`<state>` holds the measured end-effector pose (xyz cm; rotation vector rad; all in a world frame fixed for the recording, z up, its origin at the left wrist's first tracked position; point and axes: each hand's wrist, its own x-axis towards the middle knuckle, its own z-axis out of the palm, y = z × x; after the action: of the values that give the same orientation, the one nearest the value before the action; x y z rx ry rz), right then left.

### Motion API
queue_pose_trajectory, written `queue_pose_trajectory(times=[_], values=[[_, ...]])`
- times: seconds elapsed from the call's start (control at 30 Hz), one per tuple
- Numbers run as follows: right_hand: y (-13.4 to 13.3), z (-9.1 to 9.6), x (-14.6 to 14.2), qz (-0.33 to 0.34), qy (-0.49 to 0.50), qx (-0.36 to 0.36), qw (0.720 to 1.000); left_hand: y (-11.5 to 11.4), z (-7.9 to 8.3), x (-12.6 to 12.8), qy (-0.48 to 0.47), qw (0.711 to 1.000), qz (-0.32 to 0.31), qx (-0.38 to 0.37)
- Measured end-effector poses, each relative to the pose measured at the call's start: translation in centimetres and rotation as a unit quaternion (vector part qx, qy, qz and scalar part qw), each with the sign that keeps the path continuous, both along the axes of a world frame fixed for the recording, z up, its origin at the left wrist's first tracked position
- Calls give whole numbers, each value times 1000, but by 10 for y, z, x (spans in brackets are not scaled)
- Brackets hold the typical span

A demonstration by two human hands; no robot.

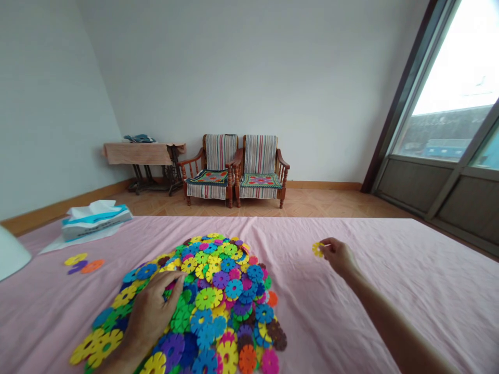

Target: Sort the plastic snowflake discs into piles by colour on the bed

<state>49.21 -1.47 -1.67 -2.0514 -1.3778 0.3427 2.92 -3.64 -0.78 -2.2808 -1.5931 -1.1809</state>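
Observation:
A large heap of colourful notched plastic discs (234,288), flower-like with a hole in the middle, is spread over the pink cloth in front of me. My left hand (158,298) rests at the left side of the heap, its thumb and fingers curled around the discs there; whether it grips one is hidden. Off to the right of the heap, my right hand (338,254) pinches a yellow notched disc (317,249) between thumb and fingertips, just above the cloth.
Yellow, purple and orange discs (92,266) lie apart at the left. Behind them stands a tissue pack (95,221), with a white rounded object (11,254) at the left edge. The pink cloth (390,254) covers the table. Two wooden armchairs (259,156) stand against the wall.

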Motion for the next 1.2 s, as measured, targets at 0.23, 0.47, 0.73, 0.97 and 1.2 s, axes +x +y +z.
queue_pose_trajectory(times=[0.23,0.47,0.73,0.97,1.2], values=[[6,-5,76,-159,-16,-51,986,0,1,1,1,1000,-5,10],[-2,-8,96,-184,-17,-65,981,-1,4,3,-9,1000,-2,14],[-12,14,8,-8,-19,46,999,-3,5,5,-13,1000,1,6],[-71,39,-136,314,30,54,948,-3,3,5,-14,1000,-3,-6],[-113,37,-194,480,37,48,875,-4,3,7,-16,1000,-8,-10]])
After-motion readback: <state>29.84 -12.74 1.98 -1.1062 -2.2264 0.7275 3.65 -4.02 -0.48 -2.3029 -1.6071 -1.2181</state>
